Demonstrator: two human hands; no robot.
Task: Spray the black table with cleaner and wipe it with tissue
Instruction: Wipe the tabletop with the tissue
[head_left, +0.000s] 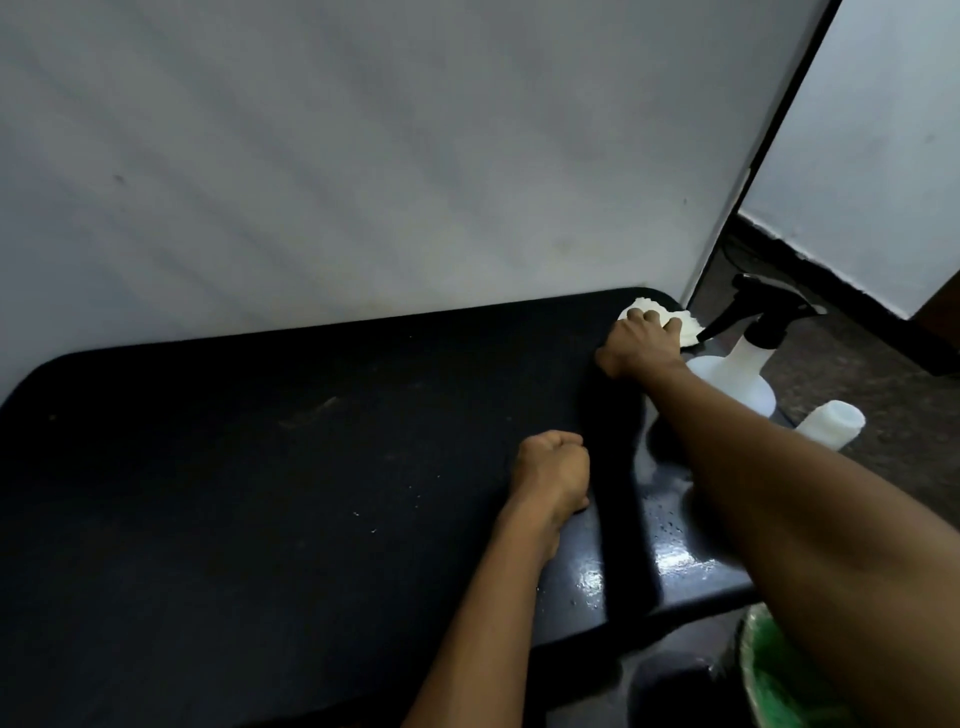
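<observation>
The black table (260, 467) fills the lower left of the head view, pushed against a white wall. My right hand (641, 343) presses a crumpled white tissue (688, 327) onto the table's far right corner, fingers curled over it. My left hand (553, 470) rests on the tabletop as a closed fist with nothing in it. A white spray bottle (737, 374) with a black trigger head stands at the table's right edge, just behind my right forearm. The table's near right part shines wet with droplets (670, 556).
A second white plastic bottle (831, 423) sits to the right of the spray bottle. A bin with a green liner (769, 670) stands on the floor under my right arm. A white wall (363, 156) backs the table; speckled floor lies to the right.
</observation>
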